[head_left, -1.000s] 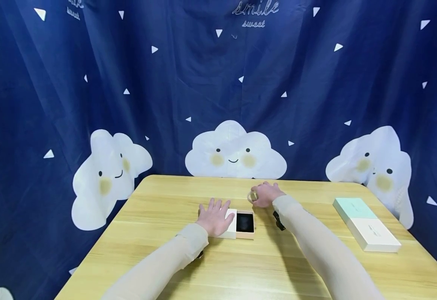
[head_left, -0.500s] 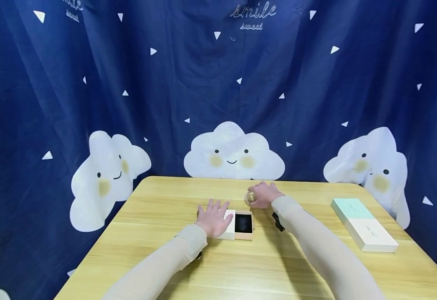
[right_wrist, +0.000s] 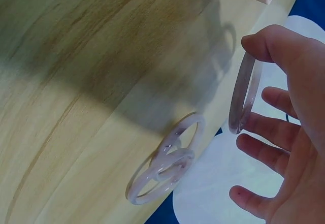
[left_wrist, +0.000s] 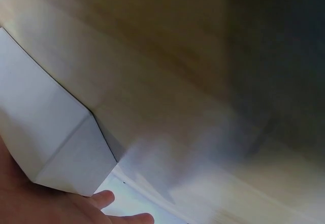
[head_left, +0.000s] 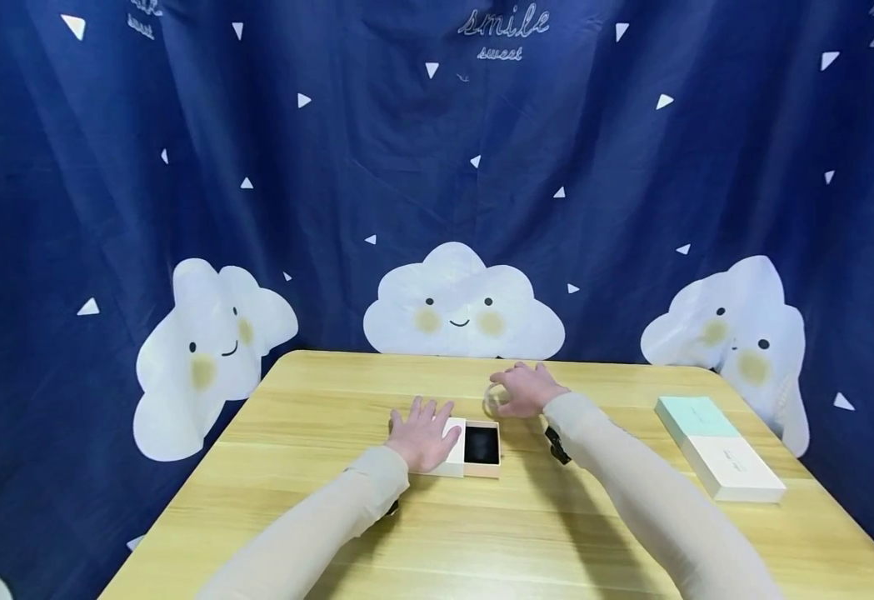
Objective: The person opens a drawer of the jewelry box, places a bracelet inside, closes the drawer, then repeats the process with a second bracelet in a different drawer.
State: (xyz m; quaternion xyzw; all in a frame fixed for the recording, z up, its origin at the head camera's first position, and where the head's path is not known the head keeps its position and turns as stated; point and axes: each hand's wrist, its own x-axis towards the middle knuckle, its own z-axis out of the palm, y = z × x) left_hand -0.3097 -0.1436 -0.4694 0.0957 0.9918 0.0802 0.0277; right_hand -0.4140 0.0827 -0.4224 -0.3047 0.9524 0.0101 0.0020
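My left hand (head_left: 419, 437) rests flat, fingers spread, on a small white box sleeve (head_left: 451, 464). From its right end a pink drawer (head_left: 481, 472) with a black lining (head_left: 481, 445) stands partly pulled out. In the left wrist view, the palm lies against the white sleeve (left_wrist: 43, 97). Just beyond the drawer, my right hand (head_left: 524, 392) holds a pale bangle (head_left: 487, 403). The right wrist view has this bangle (right_wrist: 239, 94) pinched between thumb and fingers above the table. Two more pale, marbled bangles (right_wrist: 165, 160) lie overlapping on the wood, under the hand.
At the right of the wooden table (head_left: 437, 550) lie a mint-green box (head_left: 697, 415) and a white box (head_left: 736, 463), end to end. Behind the table's far edge hangs a dark blue curtain (head_left: 332, 208) with cloud faces. Both forearms reach across the table's front.
The bangle in my right hand has shifted slightly left and down and has turned a little. My left hand stays on the box. The whole head view has drifted slightly.
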